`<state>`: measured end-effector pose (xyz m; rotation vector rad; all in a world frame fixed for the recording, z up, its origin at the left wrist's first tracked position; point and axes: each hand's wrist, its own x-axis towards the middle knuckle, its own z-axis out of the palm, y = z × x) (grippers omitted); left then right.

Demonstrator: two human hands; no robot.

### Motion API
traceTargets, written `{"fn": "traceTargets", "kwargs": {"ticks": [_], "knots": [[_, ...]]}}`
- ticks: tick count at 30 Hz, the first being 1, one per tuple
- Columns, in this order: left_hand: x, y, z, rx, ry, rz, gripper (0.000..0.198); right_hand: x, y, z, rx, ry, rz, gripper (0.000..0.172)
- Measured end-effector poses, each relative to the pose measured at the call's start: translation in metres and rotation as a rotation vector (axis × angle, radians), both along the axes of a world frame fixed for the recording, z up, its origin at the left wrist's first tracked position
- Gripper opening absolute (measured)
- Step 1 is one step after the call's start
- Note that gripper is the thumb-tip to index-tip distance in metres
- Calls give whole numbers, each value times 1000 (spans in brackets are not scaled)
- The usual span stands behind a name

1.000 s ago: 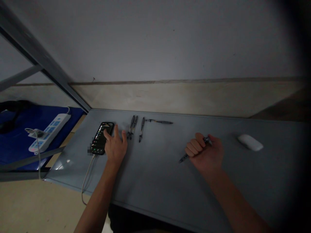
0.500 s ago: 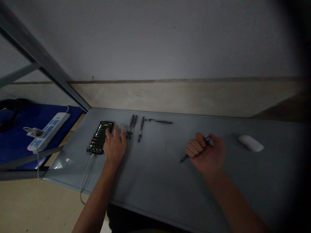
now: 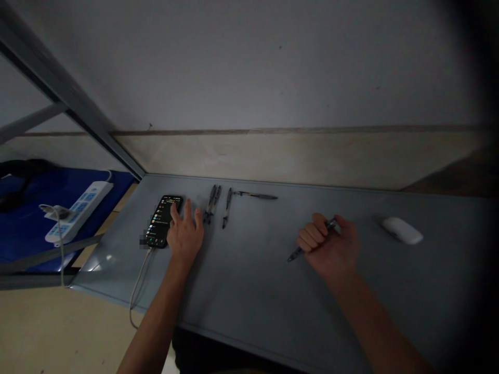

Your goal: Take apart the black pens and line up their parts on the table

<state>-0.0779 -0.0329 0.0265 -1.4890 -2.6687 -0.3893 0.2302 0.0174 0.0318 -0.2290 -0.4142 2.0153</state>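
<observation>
My right hand (image 3: 329,244) is curled into a tight fist around a dark pen (image 3: 297,255). The pen's long axis slants across my grip, one end poking out low toward my left hand, the other past my thumb toward a white mouse (image 3: 402,230); in this dim light I can't tell which end is the tip. My left hand (image 3: 186,234) lies open, fingers spread, holding nothing, with the fingertips over the right edge of a phone (image 3: 160,221). Ahead of it, two slim dark tools (image 3: 211,204) lie near the far edge of the grey tabletop (image 3: 249,270), and open tabletop stretches between my hands.
</observation>
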Motion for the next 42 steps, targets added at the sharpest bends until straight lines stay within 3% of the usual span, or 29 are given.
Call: {"fn": "traceTargets", "kwargs": {"ticks": [10,21,33,42], "knots": [[-1,0,-2,-8,-9,3,63,2,1,-4,32,142,9,34],[2,-1,3,-14,-5,13,63,3,1,-5,45,121,28,34],[5,-2,5,-37,23,83,66,1,2,-2,-12,-55,-52,42],[-1,0,2,-26,38,7,65,0,3,-4,51,-114,-72,45]]}}
